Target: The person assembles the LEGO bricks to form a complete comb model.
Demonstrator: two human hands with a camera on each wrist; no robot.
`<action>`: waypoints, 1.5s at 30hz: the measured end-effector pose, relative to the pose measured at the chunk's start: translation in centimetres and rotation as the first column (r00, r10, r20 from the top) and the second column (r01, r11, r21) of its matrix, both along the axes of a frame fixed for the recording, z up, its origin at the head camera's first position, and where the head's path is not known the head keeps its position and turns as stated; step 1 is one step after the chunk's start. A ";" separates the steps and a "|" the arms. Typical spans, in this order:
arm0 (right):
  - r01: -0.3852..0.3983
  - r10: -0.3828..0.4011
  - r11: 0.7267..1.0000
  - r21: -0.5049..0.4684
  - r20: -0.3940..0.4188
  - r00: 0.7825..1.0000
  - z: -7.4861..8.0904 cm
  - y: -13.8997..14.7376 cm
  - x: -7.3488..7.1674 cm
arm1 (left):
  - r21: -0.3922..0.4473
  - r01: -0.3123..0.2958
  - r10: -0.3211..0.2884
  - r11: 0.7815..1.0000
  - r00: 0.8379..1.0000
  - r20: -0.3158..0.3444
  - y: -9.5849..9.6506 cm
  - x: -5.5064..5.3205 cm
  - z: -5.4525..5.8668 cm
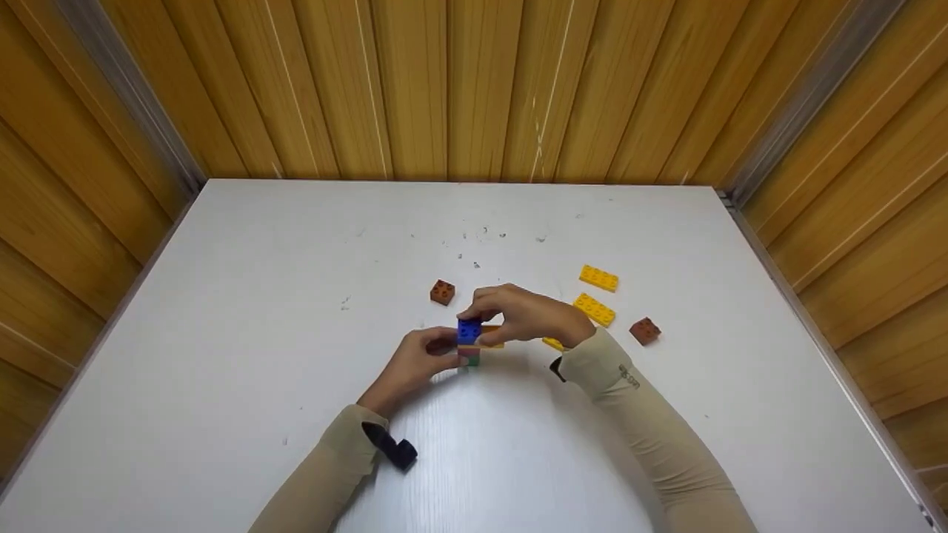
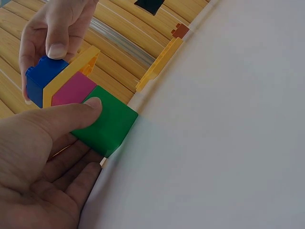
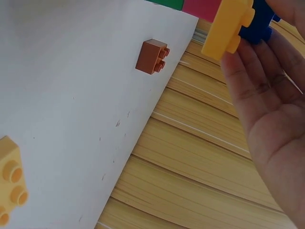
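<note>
A small upright stack of toy building bricks stands on the white table between both hands. Its bottom is a green brick point(image 2: 107, 121), then a pink brick point(image 2: 74, 89), then a flat yellow plate brick point(image 2: 71, 71) that juts out to the right, with a blue brick point(image 1: 469, 330) on top. My left hand point(image 1: 416, 364) holds the green brick low down, its thumb across one face. From above, my right hand point(image 1: 535, 314) pinches the blue brick between thumb and fingers. Whether the blue brick is fully pressed down, I cannot tell.
One brown brick point(image 1: 442, 292) lies just beyond the stack, another brown brick point(image 1: 645, 331) farther right. Yellow plate bricks point(image 1: 598, 277) lie to the right, one partly hidden under the right wrist. Wood-patterned walls point(image 1: 489, 89) border the white table point(image 1: 296, 252).
</note>
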State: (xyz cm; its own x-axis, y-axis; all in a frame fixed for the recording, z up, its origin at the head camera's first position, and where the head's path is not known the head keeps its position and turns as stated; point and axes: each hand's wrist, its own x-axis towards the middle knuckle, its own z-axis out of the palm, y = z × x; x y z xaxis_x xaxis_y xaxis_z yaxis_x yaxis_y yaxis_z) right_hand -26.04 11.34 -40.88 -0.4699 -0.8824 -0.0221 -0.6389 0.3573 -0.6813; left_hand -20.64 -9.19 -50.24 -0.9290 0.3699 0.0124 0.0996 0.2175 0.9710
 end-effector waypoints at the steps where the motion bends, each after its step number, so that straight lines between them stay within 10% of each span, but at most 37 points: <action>1: 0.000 0.000 1.000 0.003 -0.003 1.000 0.0 0.0 0.0 | 0.013 0.007 -0.007 1.000 1.000 0.007 0.0 0.2 0.4; 12: 0.002 -0.002 1.000 -0.006 0.020 1.000 -0.6 0.1 -0.3 | -0.017 0.010 -0.010 1.000 1.000 0.005 0.0 0.9 1.8; 22: 0.009 -0.009 0.999 -0.049 0.000 1.000 -1.3 0.2 -0.1 | -0.013 -0.006 0.006 1.000 1.000 0.010 -0.2 -0.6 -1.1; 45: -0.024 0.022 1.000 -0.015 -0.112 0.993 -1.1 1.3 -0.1 | -0.052 -0.025 0.025 0.998 1.000 -0.001 0.0 -0.4 -1.0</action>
